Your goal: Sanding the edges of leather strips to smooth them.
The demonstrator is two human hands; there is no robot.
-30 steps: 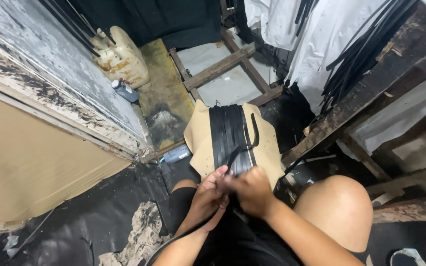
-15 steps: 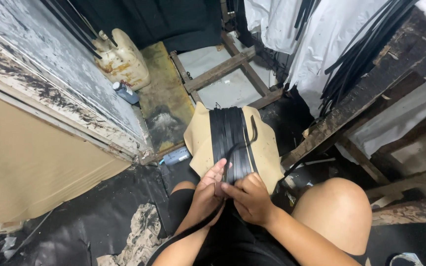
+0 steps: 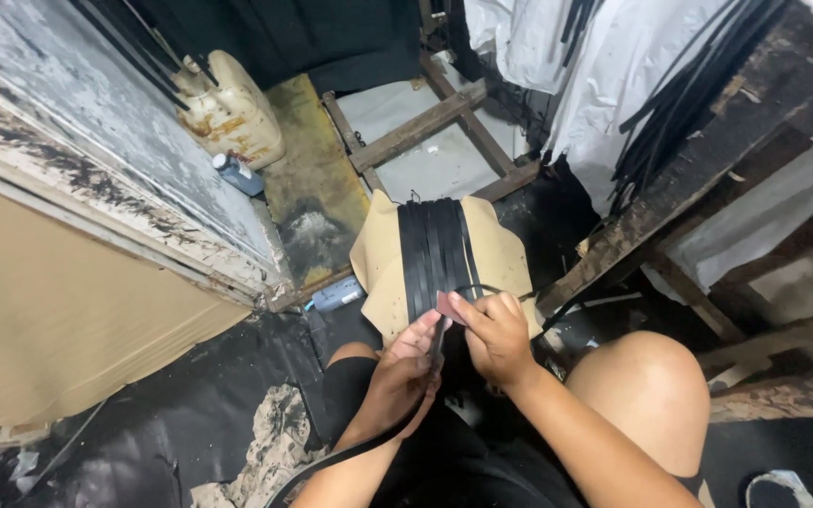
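A tan sheet [image 3: 502, 261] lies ahead of my knees with several black strips [image 3: 433, 246] laid side by side along it. My left hand [image 3: 401, 374] grips a long black strip [image 3: 350, 452] that runs down past my forearm. My right hand [image 3: 494, 329] is raised over the near end of the strips, fingers pinched on a small reddish piece [image 3: 448, 307] and on the strip's upper end, which loops just above my fingers. Both hands are close together, almost touching.
A stained plastic jug [image 3: 232, 111] and a small bottle [image 3: 237, 173] stand beside a peeling board [image 3: 96, 160] at left. A wooden frame [image 3: 425, 127] lies beyond the sheet. Black strips [image 3: 679, 103] hang over a worn wooden bench [image 3: 708, 188] at right. My bare knee [image 3: 646, 400] is at lower right.
My right hand has risen from beside the left hand towards the laid strips. The loose strip end that curved up over the sheet is now pulled down into a small loop at my fingers.
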